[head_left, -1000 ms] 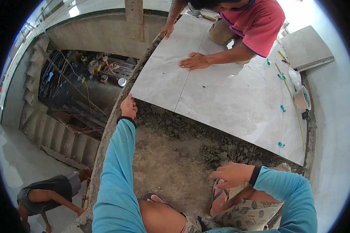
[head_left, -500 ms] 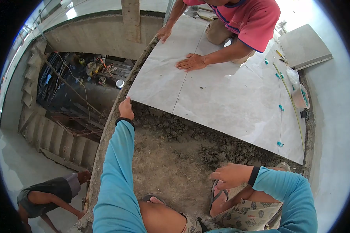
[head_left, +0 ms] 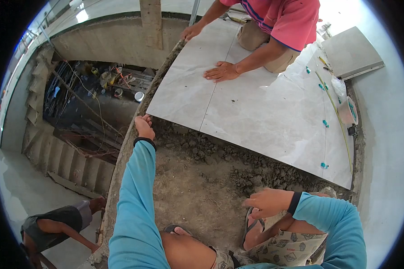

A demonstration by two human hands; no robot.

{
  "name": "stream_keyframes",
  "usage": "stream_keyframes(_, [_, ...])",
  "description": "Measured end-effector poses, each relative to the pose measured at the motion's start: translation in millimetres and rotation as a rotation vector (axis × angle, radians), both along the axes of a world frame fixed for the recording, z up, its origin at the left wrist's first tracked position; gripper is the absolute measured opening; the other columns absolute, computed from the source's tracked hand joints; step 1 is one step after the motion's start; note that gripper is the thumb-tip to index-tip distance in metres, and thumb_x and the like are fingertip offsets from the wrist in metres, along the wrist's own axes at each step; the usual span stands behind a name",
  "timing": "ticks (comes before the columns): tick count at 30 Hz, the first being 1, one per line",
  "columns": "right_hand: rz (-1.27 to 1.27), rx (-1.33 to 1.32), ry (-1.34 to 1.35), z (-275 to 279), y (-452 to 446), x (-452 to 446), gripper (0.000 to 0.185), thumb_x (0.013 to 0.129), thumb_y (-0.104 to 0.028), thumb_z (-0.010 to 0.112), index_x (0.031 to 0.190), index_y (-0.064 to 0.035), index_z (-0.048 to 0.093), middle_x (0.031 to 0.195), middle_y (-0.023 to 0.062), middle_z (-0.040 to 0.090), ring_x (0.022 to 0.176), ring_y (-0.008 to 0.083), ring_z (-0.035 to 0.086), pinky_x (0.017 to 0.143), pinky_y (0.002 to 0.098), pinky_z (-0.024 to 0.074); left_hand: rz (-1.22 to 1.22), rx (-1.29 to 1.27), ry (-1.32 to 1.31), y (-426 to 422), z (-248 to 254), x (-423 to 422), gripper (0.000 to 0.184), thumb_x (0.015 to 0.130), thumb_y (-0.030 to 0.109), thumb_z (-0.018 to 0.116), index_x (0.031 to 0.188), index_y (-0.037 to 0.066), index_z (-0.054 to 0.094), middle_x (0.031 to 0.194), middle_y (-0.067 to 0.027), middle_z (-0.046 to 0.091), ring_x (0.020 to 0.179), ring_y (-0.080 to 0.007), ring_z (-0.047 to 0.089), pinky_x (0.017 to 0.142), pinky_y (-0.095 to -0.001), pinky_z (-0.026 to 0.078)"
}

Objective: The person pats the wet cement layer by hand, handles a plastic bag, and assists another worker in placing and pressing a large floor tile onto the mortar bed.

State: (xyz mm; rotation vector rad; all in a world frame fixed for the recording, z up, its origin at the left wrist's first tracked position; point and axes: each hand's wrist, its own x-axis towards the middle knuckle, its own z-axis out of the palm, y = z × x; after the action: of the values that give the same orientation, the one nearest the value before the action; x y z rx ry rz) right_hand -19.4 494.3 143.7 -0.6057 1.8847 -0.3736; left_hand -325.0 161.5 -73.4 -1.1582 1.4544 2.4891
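My left hand (head_left: pixel 144 127) is at the near left corner of the large grey tile (head_left: pixel 179 89), fingers curled against its edge. My right hand (head_left: pixel 270 201) hangs over my knee above a sandal, its fingers loosely spread and holding nothing. A second large tile (head_left: pixel 265 116) lies beside the first with a thin joint between them. Dark crumbly mortar (head_left: pixel 206 145) shows along the tiles' near edge. A co-worker in a pink shirt (head_left: pixel 296 22) kneels on the tiles, one hand (head_left: pixel 222 71) flat on them and the other at the left tile's outer edge.
An open stairwell (head_left: pixel 90 107) drops away at the left, with concrete stairs (head_left: pixel 72 163). Another person (head_left: pixel 58 224) bends at the lower left. A bucket (head_left: pixel 347 112), teal clips (head_left: pixel 324 165), a yellow strip (head_left: pixel 339 116) and a leaning panel (head_left: pixel 352 54) are on the right.
My left hand has shifted slightly down at the tile's corner. The co-worker's head has left the view as the body moved, with one hand still flat on the tile.
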Motion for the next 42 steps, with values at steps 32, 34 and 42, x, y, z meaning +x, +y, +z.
stream_keyframes(32, [0.012,0.012,0.009,-2,-2,2,0.056,0.094,-0.045,0.048,0.131,-0.0031,0.046,0.11,0.0194,0.059,0.099,0.0377,0.059,0.084,0.0468,0.0472,-0.233,0.488,0.14,-17,44,18,0.036,0.091,0.041,0.026,0.07,0.013,0.034,0.059,0.0028,0.036,0.047,-0.0114,0.028,0.047,-0.0299,0.023])
stream_keyframes(34, [0.016,0.005,0.004,-3,-2,2,0.055,0.094,-0.042,0.047,0.132,-0.0031,0.044,0.109,0.0187,0.058,0.098,0.0375,0.059,0.083,0.0467,0.0467,-0.256,0.498,0.149,-18,35,15,0.036,0.092,0.041,0.026,0.073,0.012,0.034,0.062,0.0017,0.038,0.049,-0.0116,0.03,0.048,-0.0304,0.024])
stream_keyframes(42, [0.047,0.06,-0.026,0,-5,-1,0.055,0.095,-0.042,0.046,0.134,-0.0038,0.042,0.114,0.0199,0.057,0.104,0.0372,0.057,0.086,0.0456,0.0464,-0.206,0.451,0.113,-2,38,18,0.035,0.093,0.042,0.027,0.077,0.011,0.034,0.07,-0.0023,0.044,0.056,-0.013,0.034,0.052,-0.0326,0.027])
